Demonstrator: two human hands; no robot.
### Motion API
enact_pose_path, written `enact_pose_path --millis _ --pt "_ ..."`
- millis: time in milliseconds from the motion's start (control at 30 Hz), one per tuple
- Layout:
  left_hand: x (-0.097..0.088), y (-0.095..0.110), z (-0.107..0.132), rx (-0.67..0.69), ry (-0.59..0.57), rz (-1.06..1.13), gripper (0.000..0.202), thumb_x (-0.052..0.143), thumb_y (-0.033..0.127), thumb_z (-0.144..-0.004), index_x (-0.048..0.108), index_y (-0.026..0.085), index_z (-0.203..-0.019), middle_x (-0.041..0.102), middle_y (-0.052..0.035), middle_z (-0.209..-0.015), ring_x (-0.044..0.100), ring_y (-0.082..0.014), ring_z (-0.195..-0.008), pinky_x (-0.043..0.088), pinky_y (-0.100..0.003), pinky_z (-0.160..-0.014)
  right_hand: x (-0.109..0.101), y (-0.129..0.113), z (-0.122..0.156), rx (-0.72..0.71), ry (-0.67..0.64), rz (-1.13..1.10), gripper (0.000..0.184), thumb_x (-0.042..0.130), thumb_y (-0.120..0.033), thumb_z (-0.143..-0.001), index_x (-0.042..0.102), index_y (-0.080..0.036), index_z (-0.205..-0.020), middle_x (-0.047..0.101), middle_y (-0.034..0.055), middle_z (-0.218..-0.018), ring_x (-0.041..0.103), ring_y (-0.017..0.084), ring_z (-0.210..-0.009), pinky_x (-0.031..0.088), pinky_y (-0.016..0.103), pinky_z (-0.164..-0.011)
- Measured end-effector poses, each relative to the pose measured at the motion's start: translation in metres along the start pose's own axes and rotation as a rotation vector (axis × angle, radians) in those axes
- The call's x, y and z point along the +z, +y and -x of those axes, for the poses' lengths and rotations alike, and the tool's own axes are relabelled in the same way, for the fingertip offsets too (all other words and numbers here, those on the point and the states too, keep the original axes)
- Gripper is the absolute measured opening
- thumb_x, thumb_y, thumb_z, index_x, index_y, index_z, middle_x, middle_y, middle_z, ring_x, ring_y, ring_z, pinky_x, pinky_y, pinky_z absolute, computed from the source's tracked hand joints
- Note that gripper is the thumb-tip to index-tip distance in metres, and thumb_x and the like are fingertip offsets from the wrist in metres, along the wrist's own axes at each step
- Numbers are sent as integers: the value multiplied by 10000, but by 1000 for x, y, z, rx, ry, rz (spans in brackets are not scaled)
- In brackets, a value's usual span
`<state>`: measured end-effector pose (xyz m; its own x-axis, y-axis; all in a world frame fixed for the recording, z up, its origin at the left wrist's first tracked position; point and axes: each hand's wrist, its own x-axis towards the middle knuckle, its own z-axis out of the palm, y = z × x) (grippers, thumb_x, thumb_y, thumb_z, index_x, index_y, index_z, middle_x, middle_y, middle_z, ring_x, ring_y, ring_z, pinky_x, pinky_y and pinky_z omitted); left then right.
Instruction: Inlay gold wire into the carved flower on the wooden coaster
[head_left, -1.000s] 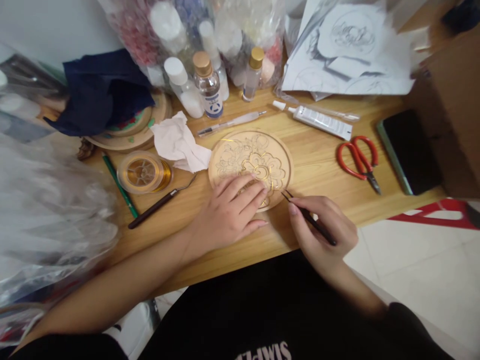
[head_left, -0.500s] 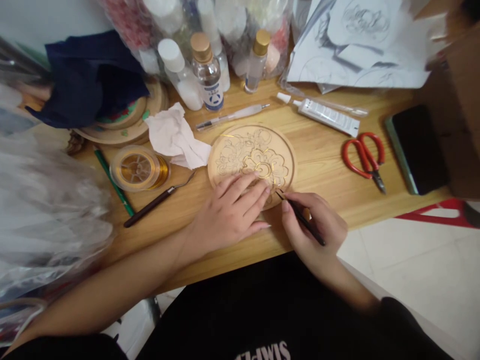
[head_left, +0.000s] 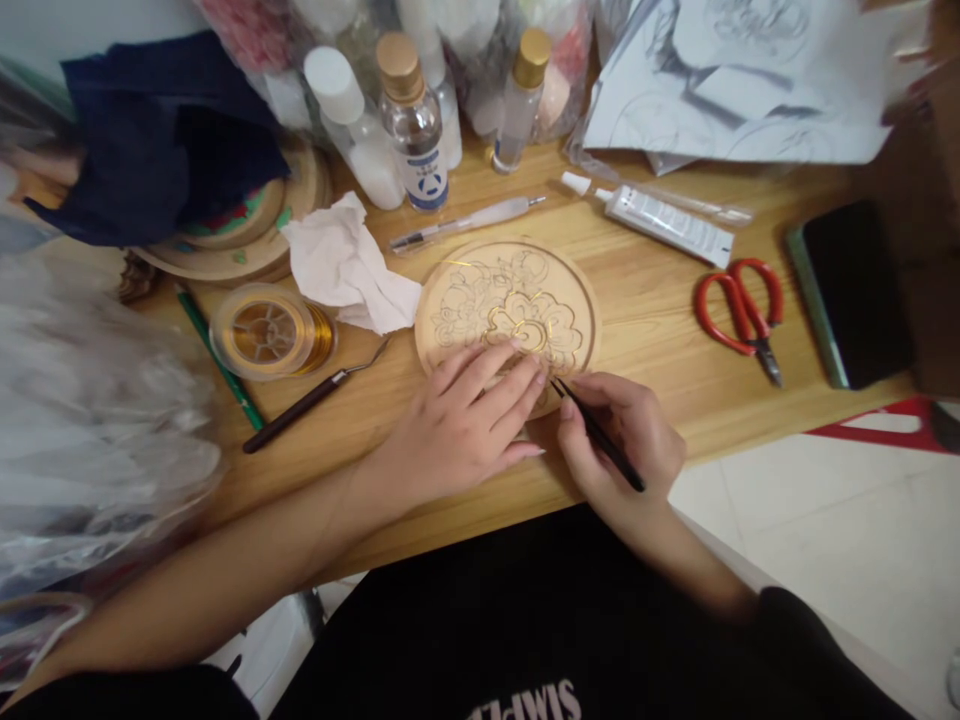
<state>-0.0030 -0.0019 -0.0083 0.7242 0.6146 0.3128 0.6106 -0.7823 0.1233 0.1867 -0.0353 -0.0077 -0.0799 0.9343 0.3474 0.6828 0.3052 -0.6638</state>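
Lower centre: left hand [head_left: 457,428] flat, fingers spread, pressing the near edge of wooden disc [head_left: 517,290], mid-frame on worktop [head_left: 652,330]. Right hand [head_left: 624,440] fingers pinch thin black tool [head_left: 600,437], tip at disc's lower right rim. Risk, judged: tip slips, dislodges gold wire outline [head_left: 525,325]. Left of centre: clear round case [head_left: 262,335] holds gold wire coil. Upper centre: gold-capped bottles [head_left: 414,135] hold clear liquid.

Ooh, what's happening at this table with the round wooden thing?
A person is working on a round wooden disc with a flower pattern partly outlined in gold wire. Their left hand presses flat on the disc, and their right hand holds a thin black tool, tip at the disc's near edge. A wire spool, red scissors and a glue tube lie nearby.
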Motion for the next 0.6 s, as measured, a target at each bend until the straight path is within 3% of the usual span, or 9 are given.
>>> enact_pose_path --millis 600 --pt "-4 11 1 -17 -89 -109 647 443 545 -969 531 30 -1352 595 -103 -1370 503 -319 -1284 381 -441 -1070 -1 -5 -3 -48 -9 85 366 636 -123 -826 533 -222 -1162 692 15 -949 669 153 -786 605 307 -696"
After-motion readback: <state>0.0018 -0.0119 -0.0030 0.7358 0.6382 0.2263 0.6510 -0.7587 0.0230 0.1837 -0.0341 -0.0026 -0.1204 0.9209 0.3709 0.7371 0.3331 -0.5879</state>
